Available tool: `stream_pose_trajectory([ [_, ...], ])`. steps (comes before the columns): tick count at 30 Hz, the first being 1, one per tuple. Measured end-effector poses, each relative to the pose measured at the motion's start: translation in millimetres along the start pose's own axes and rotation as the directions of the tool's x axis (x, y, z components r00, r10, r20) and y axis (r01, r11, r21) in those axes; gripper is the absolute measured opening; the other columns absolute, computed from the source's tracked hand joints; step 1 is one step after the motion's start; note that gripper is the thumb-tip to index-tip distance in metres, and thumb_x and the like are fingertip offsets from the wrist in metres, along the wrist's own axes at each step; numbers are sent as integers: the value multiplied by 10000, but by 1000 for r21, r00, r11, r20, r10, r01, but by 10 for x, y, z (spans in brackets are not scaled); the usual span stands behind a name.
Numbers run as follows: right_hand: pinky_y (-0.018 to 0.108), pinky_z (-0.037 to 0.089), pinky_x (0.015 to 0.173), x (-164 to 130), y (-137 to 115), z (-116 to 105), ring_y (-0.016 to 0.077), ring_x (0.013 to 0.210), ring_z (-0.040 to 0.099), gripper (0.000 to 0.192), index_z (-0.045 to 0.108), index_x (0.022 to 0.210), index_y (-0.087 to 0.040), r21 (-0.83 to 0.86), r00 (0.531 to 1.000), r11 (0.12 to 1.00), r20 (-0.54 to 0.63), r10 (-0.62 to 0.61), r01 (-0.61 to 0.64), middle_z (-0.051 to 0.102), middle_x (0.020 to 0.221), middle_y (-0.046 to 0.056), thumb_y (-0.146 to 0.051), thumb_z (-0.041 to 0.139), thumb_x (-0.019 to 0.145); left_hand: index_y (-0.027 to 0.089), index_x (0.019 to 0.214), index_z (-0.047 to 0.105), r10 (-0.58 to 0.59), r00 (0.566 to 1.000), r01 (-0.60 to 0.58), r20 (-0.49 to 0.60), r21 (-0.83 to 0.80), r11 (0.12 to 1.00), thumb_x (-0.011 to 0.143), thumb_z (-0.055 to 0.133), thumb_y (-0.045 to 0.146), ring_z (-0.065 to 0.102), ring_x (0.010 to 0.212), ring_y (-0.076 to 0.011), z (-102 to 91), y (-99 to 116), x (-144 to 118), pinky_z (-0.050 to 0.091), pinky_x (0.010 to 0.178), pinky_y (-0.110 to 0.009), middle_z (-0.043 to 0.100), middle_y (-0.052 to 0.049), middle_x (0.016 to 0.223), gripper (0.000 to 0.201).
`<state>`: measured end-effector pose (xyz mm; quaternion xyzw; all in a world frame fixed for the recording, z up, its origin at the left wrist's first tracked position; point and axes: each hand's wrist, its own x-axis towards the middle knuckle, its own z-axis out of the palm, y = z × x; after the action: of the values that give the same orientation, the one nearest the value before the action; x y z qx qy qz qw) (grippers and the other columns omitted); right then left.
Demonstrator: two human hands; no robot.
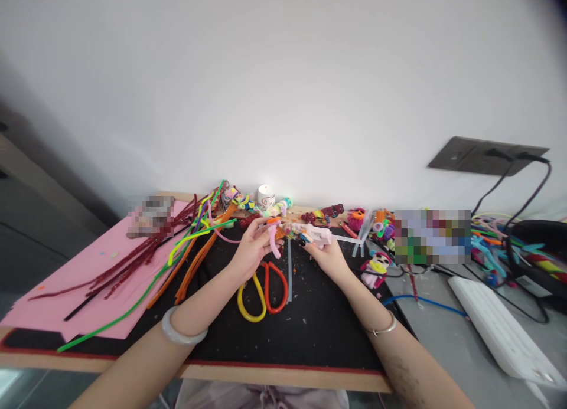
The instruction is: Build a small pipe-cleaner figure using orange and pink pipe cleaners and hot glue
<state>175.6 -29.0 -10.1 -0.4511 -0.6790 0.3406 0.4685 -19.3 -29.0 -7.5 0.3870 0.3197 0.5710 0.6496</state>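
Observation:
My left hand (253, 247) is closed round a small fuzzy pipe-cleaner piece (275, 241) in pink and orange. In my right hand (326, 255) is a pale pink hot glue gun (316, 235), its nozzle end turned toward that piece. A clear glue stick (346, 239) pokes out of the gun's back, to the right. The two hands are close together over the black mat (212, 338), and the contact between nozzle and piece is too small to make out. Just below them lie scissors (277, 288) with one red and one yellow handle loop.
Long pipe cleaners (133, 261) lie across pink sheets (66, 288) at left. A white cup (266, 198) and colourful fuzzy figures stand along the wall. At right are a small pink-and-white figure (375, 268), a white power strip (496, 329) and black cables (527, 211).

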Motion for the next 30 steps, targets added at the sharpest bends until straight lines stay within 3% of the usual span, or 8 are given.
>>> stream_pose_trajectory([
  [17, 292, 491, 652, 3, 5, -15, 195, 737, 618, 313, 621, 994, -132, -10, 997, 997, -13, 73, -74, 683, 896, 71, -292, 595, 726, 222, 1015, 514, -34, 999, 34, -9, -69, 997, 706, 676, 284, 630, 632, -106, 95, 109, -54, 502, 653, -255, 634, 0, 844, 355],
  [30, 318, 502, 682, 5, -11, -30, 220, 777, 630, 306, 627, 990, -133, -47, 998, 997, -15, 66, -67, 689, 911, 74, -295, 591, 732, 226, 1034, 524, -33, 999, 34, 9, -86, 996, 731, 658, 288, 629, 655, -103, 70, 80, -48, 506, 673, -257, 642, -6, 876, 337],
])
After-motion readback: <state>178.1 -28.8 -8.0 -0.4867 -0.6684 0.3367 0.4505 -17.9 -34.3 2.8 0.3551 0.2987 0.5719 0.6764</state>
